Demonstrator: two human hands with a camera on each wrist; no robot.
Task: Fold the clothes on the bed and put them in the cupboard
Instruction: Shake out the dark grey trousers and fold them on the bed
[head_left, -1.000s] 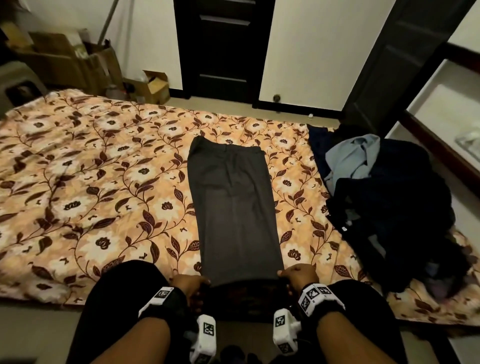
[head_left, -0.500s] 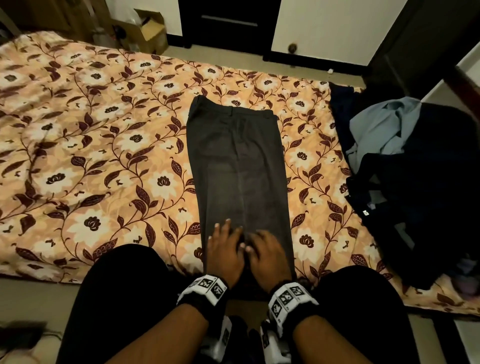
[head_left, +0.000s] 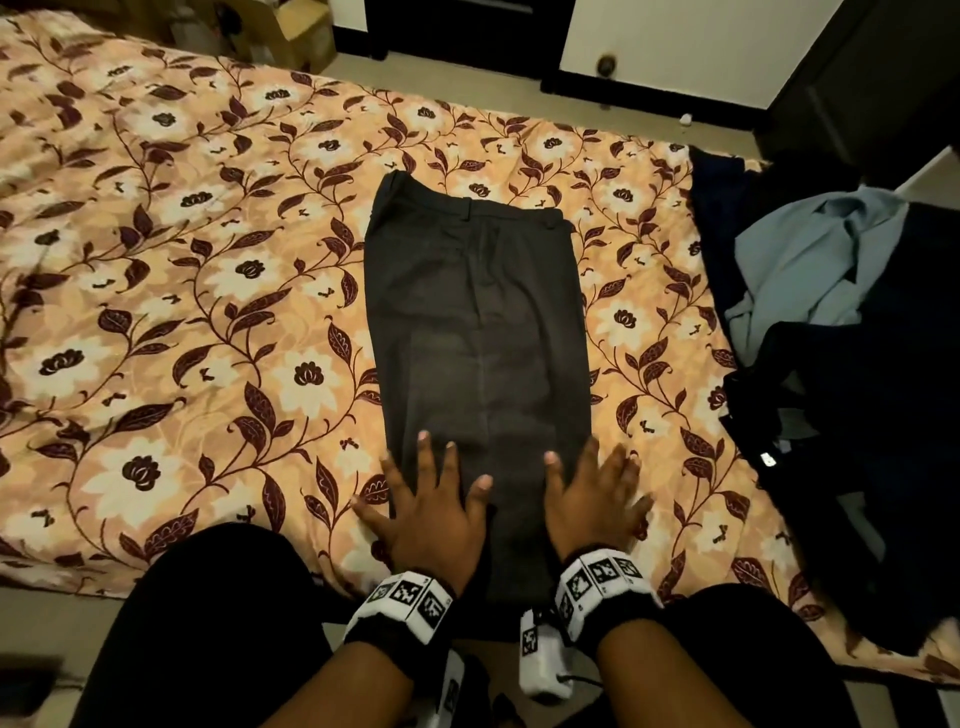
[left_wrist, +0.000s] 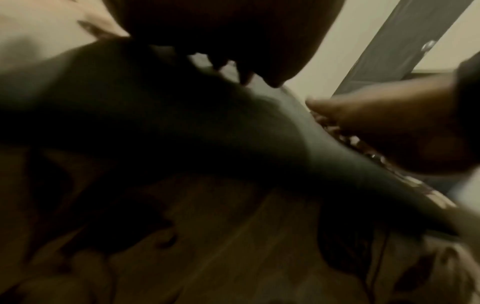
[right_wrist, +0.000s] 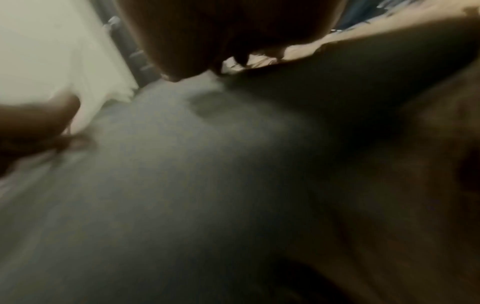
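Fingers (head_left: 422, 457) spread flat, your left hand (head_left: 434, 512) and right hand (head_left: 589, 501) press the grey trousers (head_left: 475, 322) smooth on the bed (head_left: 182, 291); folding them lengthwise comes next.

dim room, white wall (head_left: 675, 41), dark door (head_left: 457, 26), beige floor (head_left: 519, 98).

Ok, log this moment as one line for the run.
step: smoothing | left hand: flat on grey trousers | right hand: flat on them | unfolded pile: right side of bed
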